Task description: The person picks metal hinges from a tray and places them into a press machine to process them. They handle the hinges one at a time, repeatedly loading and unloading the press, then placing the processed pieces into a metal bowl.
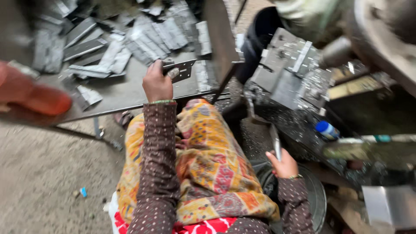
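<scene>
Grey metal tabletop (125,93) strewn with flat metal pieces.
A blurred heap of grey metal strips (130,39) covers its far side; a small folded piece (89,95) lies alone nearer the front edge, above a gritty floor (39,173).

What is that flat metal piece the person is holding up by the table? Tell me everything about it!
The metal bracket is a flat, grey, dull-shiny plate, roughly rectangular, with a few small holes and notched edges. It looks like stamped sheet steel. The person's left hand grips it at its left end, thumb pressed on its face, holding it nearly level just above the dark table. Behind it lies a loose heap of similar grey metal pieces. The picture is a bit blurry, so finer marks cannot be made out.
</scene>
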